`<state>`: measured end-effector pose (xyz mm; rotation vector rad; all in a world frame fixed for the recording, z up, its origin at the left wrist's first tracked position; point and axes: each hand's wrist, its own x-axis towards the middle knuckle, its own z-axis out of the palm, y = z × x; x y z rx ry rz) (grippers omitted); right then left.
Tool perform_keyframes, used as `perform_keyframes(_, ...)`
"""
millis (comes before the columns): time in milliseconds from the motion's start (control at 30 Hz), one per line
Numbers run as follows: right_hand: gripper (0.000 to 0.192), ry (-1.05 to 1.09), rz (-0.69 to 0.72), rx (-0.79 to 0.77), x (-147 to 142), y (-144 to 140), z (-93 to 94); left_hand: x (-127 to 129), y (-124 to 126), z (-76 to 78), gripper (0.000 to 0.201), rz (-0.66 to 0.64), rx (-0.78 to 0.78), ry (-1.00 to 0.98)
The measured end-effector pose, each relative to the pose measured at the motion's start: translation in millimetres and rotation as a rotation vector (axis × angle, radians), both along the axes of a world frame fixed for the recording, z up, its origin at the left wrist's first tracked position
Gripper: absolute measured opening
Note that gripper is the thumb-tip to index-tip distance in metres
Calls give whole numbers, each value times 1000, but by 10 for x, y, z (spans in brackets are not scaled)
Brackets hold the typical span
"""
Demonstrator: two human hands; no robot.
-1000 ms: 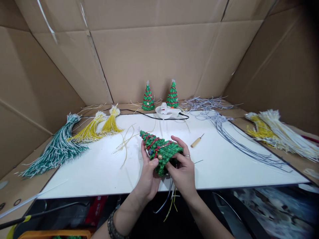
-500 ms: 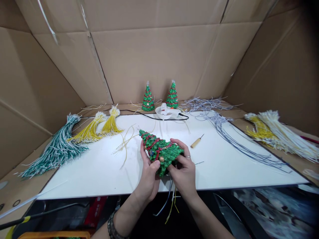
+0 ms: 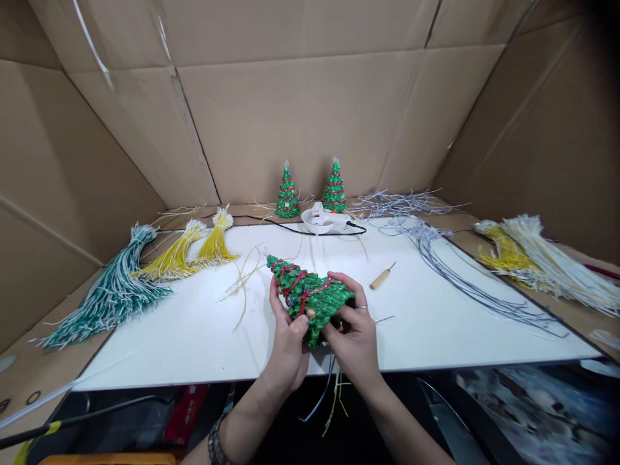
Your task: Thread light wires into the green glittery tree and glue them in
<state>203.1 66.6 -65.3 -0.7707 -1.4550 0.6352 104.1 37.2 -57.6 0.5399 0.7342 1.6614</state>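
A small green Christmas tree ornament (image 3: 310, 294) with red garland and gold balls lies tilted between my hands, its clear tip toward the upper left. My left hand (image 3: 287, 336) grips its side, thumb resting near a gold ball. At the tree's base, my right hand (image 3: 356, 329) is closed round the rim, some fingers tucked underneath where I cannot see them. Blue, white and yellow wires (image 3: 334, 394) hang from beneath the base, over the table's front edge.
Two similar trees (image 3: 287, 194) stand at the back beside a white glue gun (image 3: 329, 218) in a dish. A wooden-handled awl (image 3: 382, 278) lies to the right. Green wires (image 3: 111, 290), yellow wires (image 3: 177, 252), grey-blue wires (image 3: 465, 284) and white wires (image 3: 557, 258) line the sides. Cardboard walls (image 3: 310, 116) enclose the table.
The tree and both hands have shifted very slightly left in view. The grip of both hands looks the same.
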Motion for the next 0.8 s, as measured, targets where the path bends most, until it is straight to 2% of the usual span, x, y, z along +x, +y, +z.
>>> perform_keyframes(533, 14, -42, 93, -13, 37, 8, 10, -37, -23, 15, 108, -50, -45, -58)
perform_keyframes(800, 10, 4, 52, -70, 16, 26, -33, -67, -4, -7, 113, -99, -39, -30)
